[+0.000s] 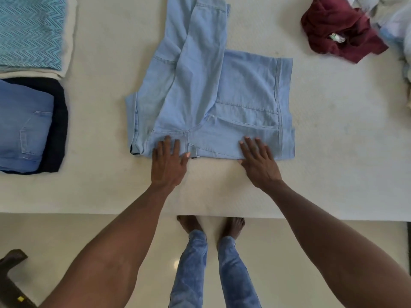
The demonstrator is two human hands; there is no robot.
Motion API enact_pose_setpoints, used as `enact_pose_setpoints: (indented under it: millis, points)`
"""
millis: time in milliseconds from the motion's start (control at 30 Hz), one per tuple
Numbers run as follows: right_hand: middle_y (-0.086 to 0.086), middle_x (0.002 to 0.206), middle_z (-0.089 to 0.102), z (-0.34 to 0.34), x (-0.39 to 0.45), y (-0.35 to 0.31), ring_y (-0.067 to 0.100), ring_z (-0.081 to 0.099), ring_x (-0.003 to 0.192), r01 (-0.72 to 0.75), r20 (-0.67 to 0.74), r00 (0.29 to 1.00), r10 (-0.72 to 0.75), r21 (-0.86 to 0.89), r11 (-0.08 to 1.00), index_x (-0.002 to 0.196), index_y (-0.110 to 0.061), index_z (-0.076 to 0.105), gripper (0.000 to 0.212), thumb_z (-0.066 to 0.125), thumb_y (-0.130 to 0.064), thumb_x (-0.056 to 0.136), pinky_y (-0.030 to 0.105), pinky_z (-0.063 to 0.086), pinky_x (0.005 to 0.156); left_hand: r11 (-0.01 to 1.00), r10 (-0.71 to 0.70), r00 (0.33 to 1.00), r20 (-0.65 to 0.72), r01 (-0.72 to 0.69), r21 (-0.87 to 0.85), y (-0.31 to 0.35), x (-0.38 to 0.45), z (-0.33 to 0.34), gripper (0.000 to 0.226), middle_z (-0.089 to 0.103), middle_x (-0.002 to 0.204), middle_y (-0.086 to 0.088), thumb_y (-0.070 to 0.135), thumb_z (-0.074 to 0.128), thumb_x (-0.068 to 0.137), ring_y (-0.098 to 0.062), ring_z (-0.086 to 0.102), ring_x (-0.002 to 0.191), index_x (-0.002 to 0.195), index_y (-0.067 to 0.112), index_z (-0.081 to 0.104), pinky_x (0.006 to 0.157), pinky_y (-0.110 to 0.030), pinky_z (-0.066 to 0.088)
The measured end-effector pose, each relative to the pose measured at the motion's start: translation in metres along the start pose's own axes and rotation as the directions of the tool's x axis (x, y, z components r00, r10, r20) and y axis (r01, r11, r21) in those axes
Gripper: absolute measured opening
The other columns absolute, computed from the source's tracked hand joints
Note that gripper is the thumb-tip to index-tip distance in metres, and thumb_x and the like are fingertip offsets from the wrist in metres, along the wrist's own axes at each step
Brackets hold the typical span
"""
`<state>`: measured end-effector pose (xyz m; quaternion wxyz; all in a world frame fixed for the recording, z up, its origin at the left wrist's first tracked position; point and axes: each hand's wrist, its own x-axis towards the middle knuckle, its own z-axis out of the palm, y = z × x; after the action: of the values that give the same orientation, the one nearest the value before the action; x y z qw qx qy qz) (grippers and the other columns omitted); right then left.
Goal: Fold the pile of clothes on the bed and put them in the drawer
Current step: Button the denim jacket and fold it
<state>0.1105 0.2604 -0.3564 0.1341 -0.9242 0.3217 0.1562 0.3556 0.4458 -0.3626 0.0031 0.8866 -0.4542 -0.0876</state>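
Seemingly flat hands (170, 162) on jeans (206, 103).

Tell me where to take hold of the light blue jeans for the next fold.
Probably pinch the near edge of the light blue jeans, where the left hand and right hand lie flat, then lift it away from you: the legs stretch toward the far side.

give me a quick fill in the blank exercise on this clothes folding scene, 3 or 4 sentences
1. Both hands, the left hand and the right hand, press flat on the light blue ____.
2. The crumpled garment at the far right of the bed is coloured ____.
3. The folded zigzag cloth lies to the person's ____.
4. The person's feet are ____.

Missing words: jeans; maroon; left; bare
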Motion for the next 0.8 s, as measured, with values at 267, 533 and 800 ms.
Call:
enact_pose_setpoints:
  millis: [267, 533, 800]
  points:
    - [0.018, 0.161, 0.018, 0.006, -0.021, 0.034, 0.033, 0.013, 0.15, 0.003, -0.135, 0.991, 0.0, 0.024, 1.0, 0.154, -0.003, 0.016, 0.078, 0.049, 0.013, 0.085, 0.047, 0.014, 0.122, 0.987, 0.076, 0.997, 0.014, -0.078, 0.14, 0.017, 0.003, -0.023, 0.034, 0.056, 0.1, -0.02, 0.025, 0.063, 0.077, -0.035, 0.054, 0.092, 0.101, 0.002, 0.056, 0.081, -0.049, 0.041]
    - [0.019, 0.148, 0.046, -0.008, -0.02, 0.047, 0.033, 0.042, 0.139, -0.09, -0.115, 0.989, 0.096, 0.054, 0.994, 0.141, 0.003, 0.047, 0.051, 0.052, -0.003, 0.09, 0.047, 0.038, 0.113, 0.982, 0.124, 0.991, -0.055, -0.115, 0.148, 0.028, 0.005, -0.016, 0.012, 0.053, 0.063, -0.013, 0.001, 0.06, 0.064, -0.028, 0.052, 0.053, 0.073, 0.006, 0.054, 0.052, -0.035, 0.045]
    - [0.017, 0.127, 0.052, -0.041, 0.05, -0.019, 0.037, 0.049, 0.115, 0.009, -0.138, 0.99, 0.016, 0.175, 0.985, 0.14, -0.017, 0.051, 0.042, 0.043, -0.02, 0.099, 0.046, 0.048, 0.09, 1.0, 0.007, 0.998, -0.059, -0.008, -0.027, 0.012, 0.049, -0.024, 0.026, 0.06, 0.097, -0.017, 0.023, 0.043, 0.093, -0.037, 0.058, 0.091, 0.098, 0.004, 0.06, 0.065, -0.046, 0.049]
